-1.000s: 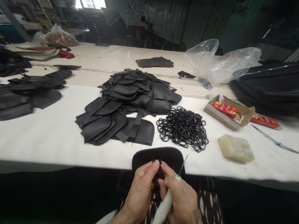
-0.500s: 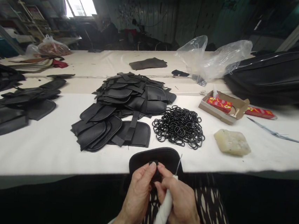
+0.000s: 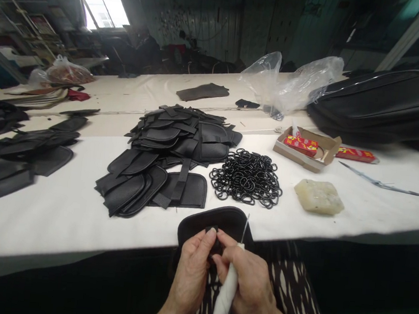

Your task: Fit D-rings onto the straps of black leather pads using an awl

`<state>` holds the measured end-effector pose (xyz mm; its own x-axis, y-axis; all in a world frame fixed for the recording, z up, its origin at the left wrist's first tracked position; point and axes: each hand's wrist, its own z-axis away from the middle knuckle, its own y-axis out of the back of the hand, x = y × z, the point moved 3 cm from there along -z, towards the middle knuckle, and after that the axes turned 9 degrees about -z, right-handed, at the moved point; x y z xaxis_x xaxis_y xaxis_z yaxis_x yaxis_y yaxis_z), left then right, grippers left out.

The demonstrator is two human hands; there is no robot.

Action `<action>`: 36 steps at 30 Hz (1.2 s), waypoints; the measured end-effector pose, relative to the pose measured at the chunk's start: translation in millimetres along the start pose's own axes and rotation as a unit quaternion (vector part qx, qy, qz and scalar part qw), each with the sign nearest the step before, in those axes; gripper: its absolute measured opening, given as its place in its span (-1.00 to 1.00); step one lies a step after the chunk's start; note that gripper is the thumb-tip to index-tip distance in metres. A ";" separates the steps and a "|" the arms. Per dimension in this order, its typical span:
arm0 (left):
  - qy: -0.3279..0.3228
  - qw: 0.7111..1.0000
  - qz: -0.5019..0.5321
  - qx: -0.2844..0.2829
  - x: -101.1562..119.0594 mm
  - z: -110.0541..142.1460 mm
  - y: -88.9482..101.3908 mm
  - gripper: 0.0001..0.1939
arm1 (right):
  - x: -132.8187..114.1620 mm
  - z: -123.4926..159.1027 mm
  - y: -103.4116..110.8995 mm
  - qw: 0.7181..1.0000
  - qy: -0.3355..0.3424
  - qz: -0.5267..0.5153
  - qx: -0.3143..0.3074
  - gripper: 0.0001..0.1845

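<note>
My left hand (image 3: 191, 273) pinches a black leather piece (image 3: 213, 221) with a small strap, held at the near edge of the white table (image 3: 63, 212). My right hand (image 3: 250, 289) is closed round an awl with a white wrapped handle (image 3: 223, 296); its thin metal point (image 3: 244, 227) sticks up beside the piece. Both hands meet over the strap, in front of my patterned lap.
A heap of black leather pieces (image 3: 173, 148) lies in the table's middle, with a pile of black D-rings (image 3: 246, 177) to its right. A pale wax block (image 3: 319, 196), an open cardboard box (image 3: 307, 146), scissors (image 3: 379, 182), plastic bags (image 3: 286, 85) and a large black bag (image 3: 384, 109) are further right. More black pieces (image 3: 17, 153) lie left.
The view has tilted and drifted so the table sits a little differently. Both hands keep the same hold on the piece and the awl, shifted slightly left.
</note>
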<state>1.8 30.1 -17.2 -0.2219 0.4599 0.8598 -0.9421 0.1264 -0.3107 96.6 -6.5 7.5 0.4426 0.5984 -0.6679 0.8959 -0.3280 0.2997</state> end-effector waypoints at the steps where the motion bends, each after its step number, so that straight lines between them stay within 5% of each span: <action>1: -0.002 1.000 0.001 0.006 -0.1 -0.5 -0.2 -0.74 | 0.3 0.1 0.0 1.000 -0.003 -0.009 -0.002 -0.81; 9: 0.020 1.000 0.006 -0.002 4.5 -0.7 -1.0 -0.79 | 4.3 1.1 31.3 0.975 -0.159 -0.154 -0.025 -0.90; 17: 0.086 0.975 -0.147 -0.142 22.4 -13.0 -24.3 -0.67 | 14.5 2.2 84.8 0.947 -0.297 -0.112 0.052 -0.43; 22: 0.091 0.953 -0.208 -0.201 33.9 -26.4 -32.8 -0.68 | 15.4 2.2 98.7 0.948 -0.301 -0.059 0.082 -0.41; 29: 0.116 0.979 -0.124 -0.113 27.6 -27.2 -29.5 -0.68 | 14.1 5.2 96.3 0.939 -0.283 0.037 0.193 -0.76; 36: 0.116 0.984 -0.103 -0.084 23.3 -22.7 -32.0 -0.65 | 19.1 2.7 73.1 0.973 -0.190 0.038 0.124 -0.89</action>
<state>32.4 56.8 3.6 0.0506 0.5957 0.8016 -0.9022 0.3715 -0.2191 170.4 -21.0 14.8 0.4179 0.2681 -0.8680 0.8038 -0.5545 0.2158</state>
